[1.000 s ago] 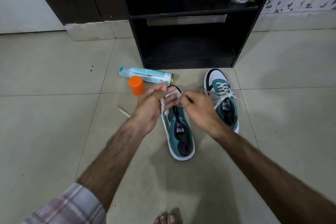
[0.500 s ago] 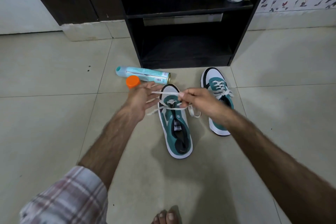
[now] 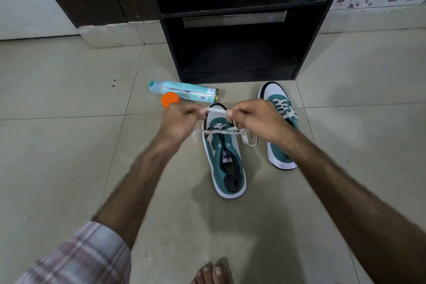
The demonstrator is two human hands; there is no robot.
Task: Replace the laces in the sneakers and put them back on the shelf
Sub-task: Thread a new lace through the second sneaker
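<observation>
Above floor [image 3: 69, 145], lace [image 3: 216, 110] spans both hands' fingers [image 3: 230, 113].

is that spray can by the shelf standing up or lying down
Lying down. The spray can rests on its side on the floor tiles, with its orange cap off beside it.

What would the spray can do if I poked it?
The spray can lies on its side on the smooth tile floor, so it would probably roll. The orange cap touching its near side might stop it rolling toward you. It looks like metal, so likely stiff, not squishy.
</observation>
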